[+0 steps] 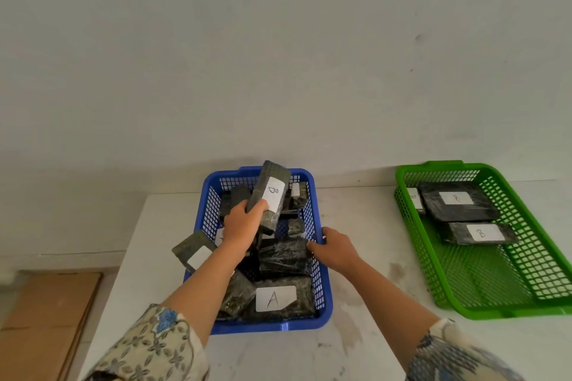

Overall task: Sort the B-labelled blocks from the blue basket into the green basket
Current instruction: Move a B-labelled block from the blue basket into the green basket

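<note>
Plain room, perhaps a home: bare pale wall (278,56), stained white table (365,303).

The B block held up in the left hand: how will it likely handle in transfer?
Probably rigid: the B block stays straight though the left hand grips only its lower end. The shiny wrap may be slippery, so the grip could creep. Flat faces mean it should lie still, not roll, in the green basket.

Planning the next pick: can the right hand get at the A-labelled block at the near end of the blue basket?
Probably yes. The right hand rests empty on the blue basket rim, and the A-labelled block lies on top nearby, label up, nothing over it.
</note>
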